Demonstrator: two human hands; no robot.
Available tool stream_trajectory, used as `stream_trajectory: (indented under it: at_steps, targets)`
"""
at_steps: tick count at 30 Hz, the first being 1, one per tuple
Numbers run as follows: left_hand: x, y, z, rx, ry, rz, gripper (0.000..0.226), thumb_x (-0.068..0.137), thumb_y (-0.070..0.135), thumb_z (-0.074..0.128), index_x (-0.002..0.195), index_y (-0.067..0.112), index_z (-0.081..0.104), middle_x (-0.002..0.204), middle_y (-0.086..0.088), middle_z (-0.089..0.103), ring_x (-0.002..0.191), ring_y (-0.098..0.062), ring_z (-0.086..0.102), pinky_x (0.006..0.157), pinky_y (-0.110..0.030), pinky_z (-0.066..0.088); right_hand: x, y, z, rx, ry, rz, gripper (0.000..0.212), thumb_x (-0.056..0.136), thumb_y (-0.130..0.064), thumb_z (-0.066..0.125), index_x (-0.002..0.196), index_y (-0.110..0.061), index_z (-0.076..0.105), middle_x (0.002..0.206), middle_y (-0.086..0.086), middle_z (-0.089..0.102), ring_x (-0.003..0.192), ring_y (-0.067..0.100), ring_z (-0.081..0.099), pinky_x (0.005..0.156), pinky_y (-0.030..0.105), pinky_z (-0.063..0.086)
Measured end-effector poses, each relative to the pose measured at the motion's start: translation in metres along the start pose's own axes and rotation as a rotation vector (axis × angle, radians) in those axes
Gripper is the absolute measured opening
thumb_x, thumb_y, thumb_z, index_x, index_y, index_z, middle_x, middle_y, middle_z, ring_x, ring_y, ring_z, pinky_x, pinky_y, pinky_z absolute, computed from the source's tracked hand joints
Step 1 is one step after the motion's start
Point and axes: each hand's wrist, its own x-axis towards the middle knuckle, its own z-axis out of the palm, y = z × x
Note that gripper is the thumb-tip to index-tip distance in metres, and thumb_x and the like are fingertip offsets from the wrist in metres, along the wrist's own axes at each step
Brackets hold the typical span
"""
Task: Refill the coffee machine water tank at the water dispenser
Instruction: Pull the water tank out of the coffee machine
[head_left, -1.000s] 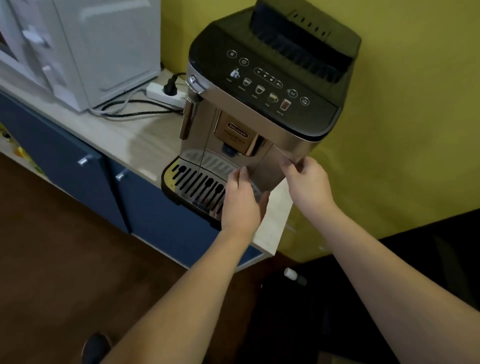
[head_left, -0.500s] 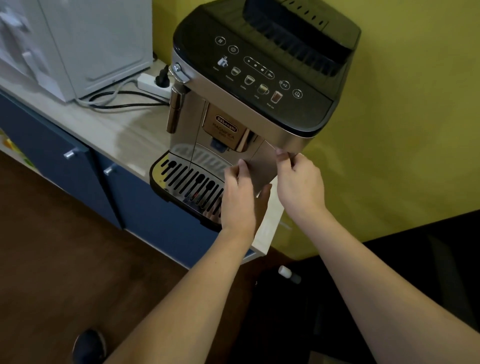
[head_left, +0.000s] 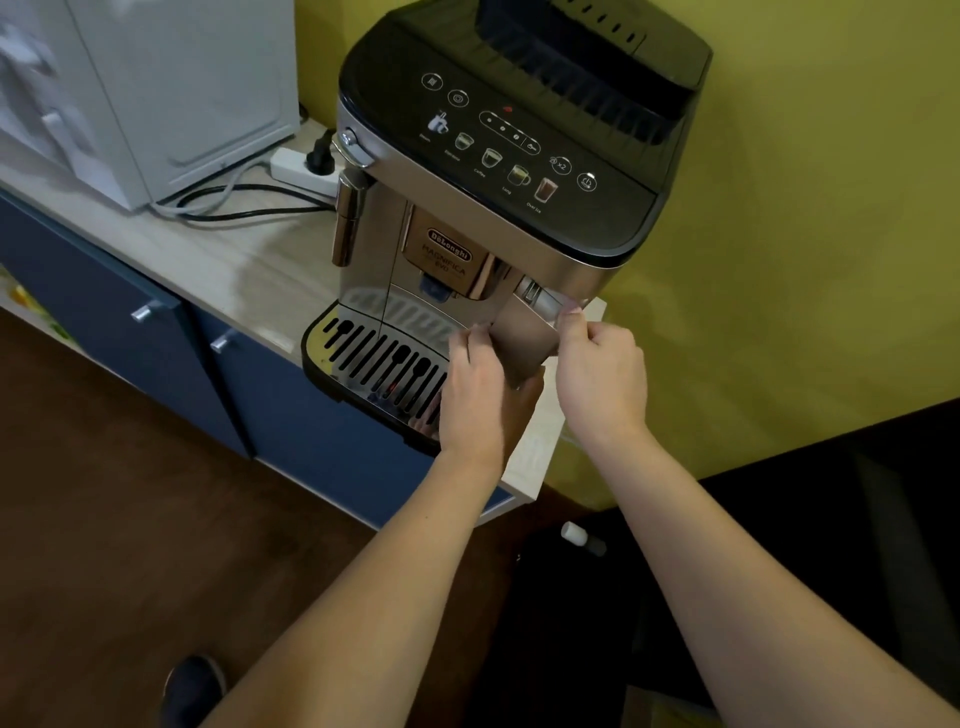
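Observation:
A silver and black coffee machine (head_left: 467, 208) stands on the light wooden counter (head_left: 228, 260) against a yellow wall. Its water tank (head_left: 524, 332), a silver-fronted panel at the machine's front right corner, sticks out a little from the body, with a gap showing at its top. My left hand (head_left: 478, 395) grips the tank's left edge and lower front. My right hand (head_left: 597, 374) pinches its upper right edge. A red light glows on the control panel (head_left: 508, 110). No water dispenser is in view.
A white appliance (head_left: 156, 93) stands at the counter's back left, with a power strip (head_left: 306, 166) and cables beside the machine. Blue cabinet doors (head_left: 156, 353) are under the counter. A dark object (head_left: 779, 571) fills the floor at right. The counter's end is just right of the machine.
The tank has slid forward out of the machine's front, and both hands have moved with it. A red light now shows on the panel.

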Motion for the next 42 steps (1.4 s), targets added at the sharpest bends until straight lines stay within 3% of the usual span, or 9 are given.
stream_trajectory:
  at_steps: [5, 7, 10, 14, 19, 24, 29, 36, 42]
  targets:
    - [-0.002, 0.008, -0.016, 0.050, 0.033, 0.137, 0.063, 0.085, 0.037, 0.075, 0.132, 0.010, 0.044, 0.127, -0.009, 0.052, 0.114, -0.023, 0.055, 0.085, -0.026, 0.044, 0.007, -0.006, -0.016, 0.028, -0.151, 0.037, 0.056, 0.099, -0.043, 0.048, 0.052, -0.013, 0.045, 0.051, 0.000, 0.046, 0.051, 0.021, 0.044, 0.050, 0.031, 0.029]
    - [-0.002, 0.014, -0.022, 0.052, 0.011, 0.106, 0.061, 0.083, 0.033, 0.077, 0.129, 0.010, 0.045, 0.126, -0.008, 0.054, 0.115, -0.024, 0.055, 0.088, -0.031, 0.048, 0.011, -0.007, -0.021, 0.051, -0.210, 0.077, 0.050, 0.096, -0.045, 0.051, 0.069, -0.006, 0.064, 0.067, 0.008, 0.065, 0.066, 0.029, 0.059, 0.061, 0.036, 0.043]
    - [-0.013, 0.017, -0.033, 0.087, -0.020, 0.052, 0.063, 0.077, 0.032, 0.081, 0.125, 0.011, 0.046, 0.123, -0.006, 0.053, 0.114, -0.024, 0.055, 0.089, -0.032, 0.048, 0.012, -0.006, -0.028, 0.128, -0.284, 0.135, 0.037, 0.094, -0.046, 0.055, 0.079, -0.014, 0.065, 0.095, 0.016, 0.073, 0.090, 0.033, 0.069, 0.080, 0.044, 0.055]
    - [-0.036, 0.018, -0.055, 0.197, -0.040, 0.044, 0.067, 0.080, 0.037, 0.077, 0.132, 0.013, 0.043, 0.126, -0.003, 0.051, 0.116, -0.019, 0.054, 0.086, -0.024, 0.042, 0.012, -0.008, -0.033, 0.235, -0.331, 0.196, 0.026, 0.094, -0.042, 0.060, 0.089, -0.016, 0.063, 0.089, 0.006, 0.066, 0.091, 0.030, 0.067, 0.078, 0.042, 0.054]
    - [-0.028, 0.057, -0.065, 0.292, -0.033, 0.095, 0.079, 0.084, 0.039, 0.074, 0.146, 0.011, 0.033, 0.142, -0.007, 0.046, 0.131, -0.023, 0.046, 0.101, -0.034, 0.043, 0.017, -0.016, -0.026, 0.308, -0.277, 0.272, 0.019, 0.088, -0.024, 0.061, 0.086, -0.006, 0.068, 0.086, 0.016, 0.071, 0.075, 0.028, 0.065, 0.074, 0.047, 0.058]
    - [-0.032, 0.063, -0.074, 0.335, -0.019, 0.066, 0.061, 0.077, 0.042, 0.077, 0.122, 0.014, 0.047, 0.114, -0.003, 0.055, 0.104, -0.018, 0.056, 0.082, -0.031, 0.051, 0.008, -0.017, -0.024, 0.294, -0.275, 0.273, 0.021, 0.086, -0.026, 0.060, 0.086, -0.006, 0.067, 0.085, 0.014, 0.071, 0.078, 0.029, 0.069, 0.074, 0.046, 0.059]
    - [-0.041, 0.060, -0.088, 0.423, -0.063, 0.073, 0.058, 0.076, 0.048, 0.074, 0.116, 0.017, 0.048, 0.105, 0.002, 0.052, 0.093, -0.015, 0.055, 0.078, -0.036, 0.056, 0.004, -0.010, -0.031, 0.297, -0.338, 0.251, 0.023, 0.087, -0.026, 0.061, 0.081, -0.005, 0.065, 0.083, 0.015, 0.068, 0.080, 0.033, 0.069, 0.077, 0.049, 0.059]
    - [-0.031, 0.077, -0.088, 0.508, -0.101, 0.065, 0.054, 0.075, 0.053, 0.066, 0.110, 0.013, 0.054, 0.102, -0.003, 0.059, 0.088, -0.020, 0.060, 0.071, -0.037, 0.056, 0.007, -0.015, -0.026, 0.254, -0.283, 0.174, 0.023, 0.086, -0.024, 0.058, 0.068, -0.011, 0.056, 0.068, 0.007, 0.059, 0.069, 0.030, 0.059, 0.053, 0.032, 0.044]
    - [-0.045, 0.072, -0.102, 0.619, -0.141, 0.050, 0.054, 0.073, 0.056, 0.065, 0.104, 0.014, 0.050, 0.096, -0.002, 0.057, 0.081, -0.020, 0.060, 0.062, -0.034, 0.051, -0.004, -0.011, -0.031, 0.179, -0.383, 0.123, 0.024, 0.084, -0.028, 0.060, 0.071, -0.008, 0.061, 0.073, 0.010, 0.067, 0.077, 0.031, 0.069, 0.070, 0.042, 0.059]
